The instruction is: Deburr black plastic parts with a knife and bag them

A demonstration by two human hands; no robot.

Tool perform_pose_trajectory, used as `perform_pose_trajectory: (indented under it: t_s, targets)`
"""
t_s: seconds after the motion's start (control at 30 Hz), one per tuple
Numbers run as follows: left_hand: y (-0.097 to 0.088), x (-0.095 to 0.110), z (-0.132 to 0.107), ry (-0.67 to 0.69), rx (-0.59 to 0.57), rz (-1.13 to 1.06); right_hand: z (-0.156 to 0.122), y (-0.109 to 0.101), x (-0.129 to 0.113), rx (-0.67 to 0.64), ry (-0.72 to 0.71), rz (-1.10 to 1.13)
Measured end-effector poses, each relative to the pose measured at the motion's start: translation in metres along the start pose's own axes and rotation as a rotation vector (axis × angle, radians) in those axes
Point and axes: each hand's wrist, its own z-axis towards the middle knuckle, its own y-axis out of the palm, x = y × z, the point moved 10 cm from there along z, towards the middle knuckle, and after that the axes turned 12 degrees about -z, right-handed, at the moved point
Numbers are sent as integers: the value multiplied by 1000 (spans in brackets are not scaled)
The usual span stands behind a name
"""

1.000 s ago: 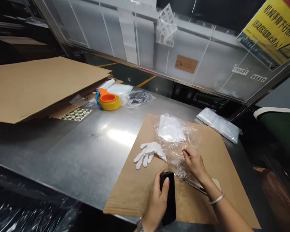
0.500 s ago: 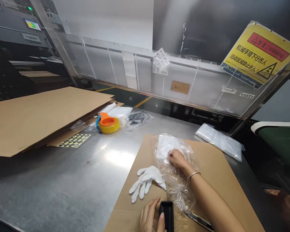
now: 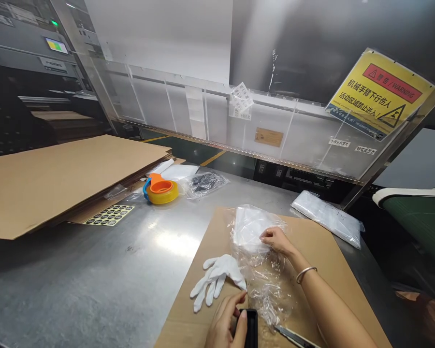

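At the lower middle my left hand [image 3: 227,321] has its fingers and thumb closed on the side of a small black rectangular tray [image 3: 253,328], which runs out of view at the bottom. My right hand [image 3: 276,240] pinches at the edge of a stack of thin white plastic bags [image 3: 252,227]; the fingertips hide exactly how much is gripped. Crumpled clear plastic wrap [image 3: 270,297] lies around and below the stack. A white glove [image 3: 219,278] rests just beyond my left hand. Right of the tray lies a utility knife [image 3: 293,336]. All these are on a cardboard sheet [image 3: 311,270].
Stacked cardboard sheets [image 3: 76,179] cover the table's left back. Near them are a sticker sheet [image 3: 110,215], a yellow tape roll in an orange dispenser [image 3: 162,193] and a bag with dark contents [image 3: 207,182]. A plastic-wrapped pack [image 3: 328,217] lies at the right edge.
My right hand has shifted slightly right on the white bags. My left hand's fingers have closed in further over the black tray. The whole view has tilted slightly.
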Motion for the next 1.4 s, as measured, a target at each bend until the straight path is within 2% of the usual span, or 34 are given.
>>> perform_pose_trajectory:
  t_s: [0.1, 0.27, 0.43, 0.57, 0.8, 0.9, 1.0, 1.07, 1.17, 1.2, 1.3, 1.4]
  targets:
    - [7, 25, 16, 54, -61, 2, -20, -13, -9, 15, -37, 133]
    - [39, 57, 46, 152, -248, 105, -78, -20, -31, -23, -126, 380]
    - [65, 68, 66, 149, -356, 12, -128, -5, -44, -79, -138, 544]
    - [78, 77, 62, 134, -464, -14, -150, -5, -47, -59, -140, 548]
    - [63, 98, 50, 194, -439, 48, -176, -18, -58, 32, -181, 336]
    - [43, 104, 43, 237, -297, 75, -183, -20, -63, 95, -173, 270]
    - [22, 108, 24, 262, -135, 74, -191, -18, -70, 160, -161, 224]
    - [24, 104, 10, 197, -170, 3, -197, -12, -79, 179, -169, 170]
    - [39, 90, -9, 6, -323, -193, -206, 1, -93, 182, -200, 58]
    - [42, 85, -14, -41, -342, -240, -209, 6, -97, 177, -210, 25]
    - [31, 74, -17, -64, -255, -227, -212, 16, -99, 178, -214, -33]
    - [7, 61, -20, -38, -80, -127, -214, 12, -95, 283, -176, -83]
